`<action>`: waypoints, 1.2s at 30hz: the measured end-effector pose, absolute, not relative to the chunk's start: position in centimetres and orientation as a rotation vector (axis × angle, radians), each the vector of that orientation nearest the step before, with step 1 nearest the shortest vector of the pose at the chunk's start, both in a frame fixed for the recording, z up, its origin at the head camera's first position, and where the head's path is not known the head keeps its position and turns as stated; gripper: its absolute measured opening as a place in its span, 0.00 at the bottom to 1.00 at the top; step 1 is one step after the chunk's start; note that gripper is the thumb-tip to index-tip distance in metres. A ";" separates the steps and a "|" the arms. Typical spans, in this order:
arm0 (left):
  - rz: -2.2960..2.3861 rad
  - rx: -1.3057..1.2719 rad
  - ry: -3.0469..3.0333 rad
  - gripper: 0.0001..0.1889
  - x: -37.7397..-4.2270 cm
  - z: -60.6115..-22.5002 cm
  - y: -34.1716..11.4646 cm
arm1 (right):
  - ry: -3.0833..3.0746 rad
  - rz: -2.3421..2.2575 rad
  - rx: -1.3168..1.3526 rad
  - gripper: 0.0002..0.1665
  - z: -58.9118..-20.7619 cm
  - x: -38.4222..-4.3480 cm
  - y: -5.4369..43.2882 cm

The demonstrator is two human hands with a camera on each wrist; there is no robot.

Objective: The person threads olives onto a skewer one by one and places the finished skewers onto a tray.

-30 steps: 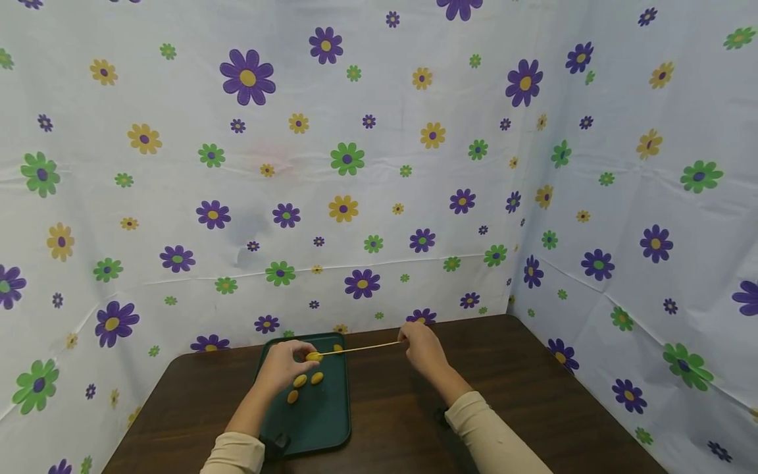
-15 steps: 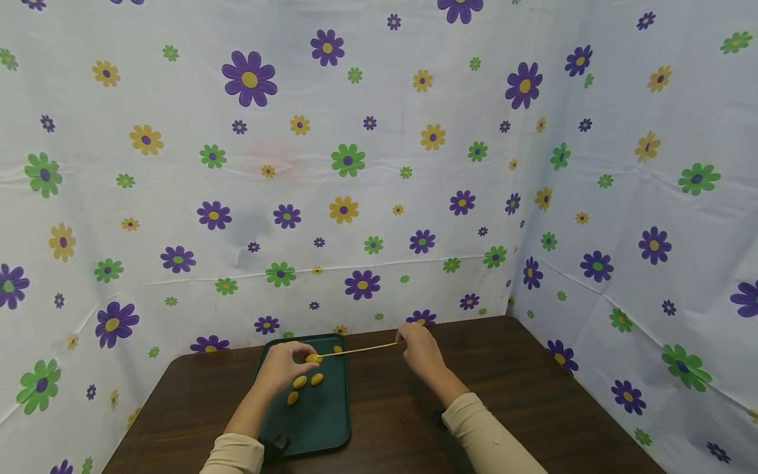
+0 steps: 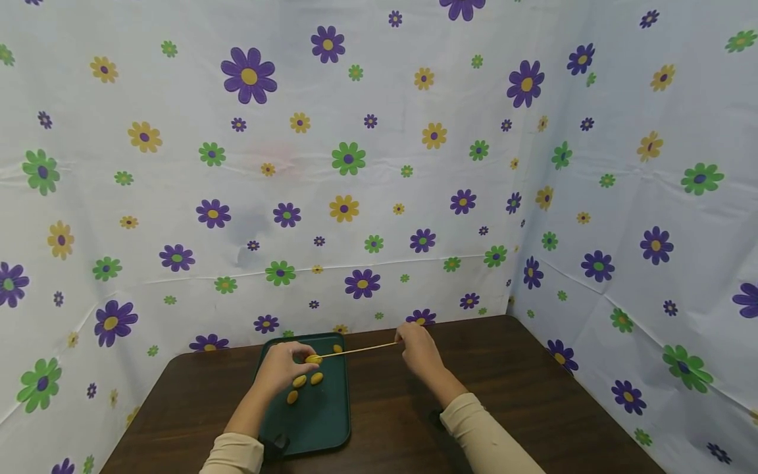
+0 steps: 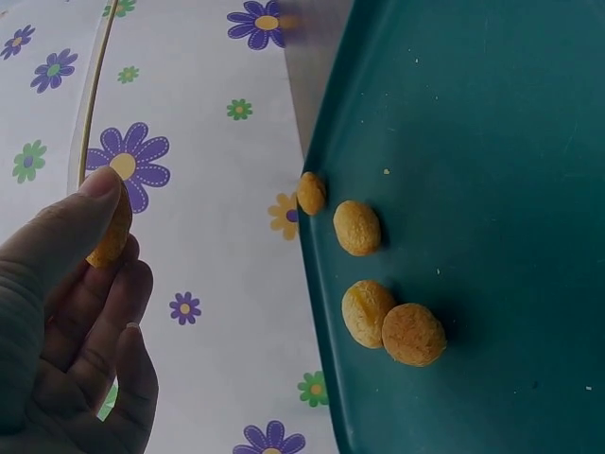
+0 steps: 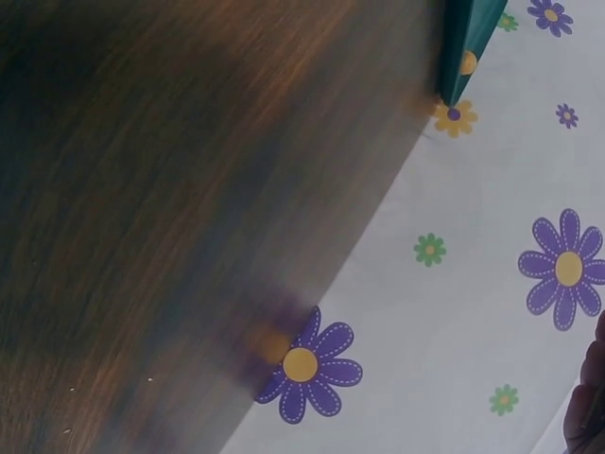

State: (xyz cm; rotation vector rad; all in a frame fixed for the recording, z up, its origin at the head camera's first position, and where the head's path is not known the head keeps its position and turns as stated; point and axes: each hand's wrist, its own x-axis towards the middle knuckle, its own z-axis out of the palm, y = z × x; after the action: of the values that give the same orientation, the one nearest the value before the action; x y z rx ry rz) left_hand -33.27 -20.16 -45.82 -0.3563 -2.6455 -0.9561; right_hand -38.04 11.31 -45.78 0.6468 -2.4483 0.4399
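Observation:
In the head view my left hand (image 3: 281, 370) pinches a small golden-brown biscuit (image 3: 314, 359) above the back of a green tray (image 3: 316, 428). A thin wooden skewer (image 3: 362, 349) runs nearly level from that biscuit to my right hand (image 3: 422, 355), whose fingertips grip its far end. Up close, in the left wrist view, the pinched biscuit (image 4: 112, 236) sits between thumb and fingers, with the skewer (image 4: 93, 104) meeting its top; the contact point is partly hidden by the thumb. Only the edge of my right hand (image 5: 588, 392) shows in the right wrist view.
Several loose biscuits (image 4: 357, 228) lie on the tray, two of them touching. Crumbs dot its surface. The dark wooden table (image 3: 474, 382) reaches back to a white flowered cloth (image 3: 379, 197) hanging behind and to the right.
Almost nothing differs: my right hand has shifted very slightly left with the skewer, while my left hand keeps its pinch on the biscuit in place.

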 end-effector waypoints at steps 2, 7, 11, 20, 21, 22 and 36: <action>-0.954 -0.355 -2.649 0.07 -33.3 -45.8 -20.2 | -2.449 0.437 0.650 0.21 -45.9 -38.1 11.3; -0.951 -0.351 -2.659 0.07 -33.3 -45.9 -20.3 | -2.466 0.446 0.665 0.22 -46.1 -38.2 11.2; -0.953 -0.357 -2.664 0.07 -33.3 -46.0 -20.3 | -2.480 0.448 0.683 0.24 -46.0 -38.1 11.3; -0.946 -0.365 -2.681 0.06 -33.2 -46.0 -20.2 | -2.452 0.396 0.714 0.24 -46.0 -38.1 11.3; -0.949 -0.365 -2.683 0.06 -33.2 -46.0 -20.2 | -2.447 0.396 0.716 0.24 -46.0 -38.1 11.3; -0.948 -0.365 -2.685 0.06 -33.2 -46.0 -20.2 | -2.447 0.400 0.716 0.24 -46.0 -38.1 11.3; -0.967 -0.359 -2.699 0.06 -33.2 -46.2 -19.9 | -2.484 0.419 0.719 0.22 -46.4 -38.1 11.2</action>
State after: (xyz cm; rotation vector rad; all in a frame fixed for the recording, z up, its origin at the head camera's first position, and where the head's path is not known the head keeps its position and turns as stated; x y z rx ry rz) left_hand -33.17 -19.93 -46.15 -0.3592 -2.6991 -0.9672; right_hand -38.05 11.24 -46.35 0.7194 -2.4836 0.4189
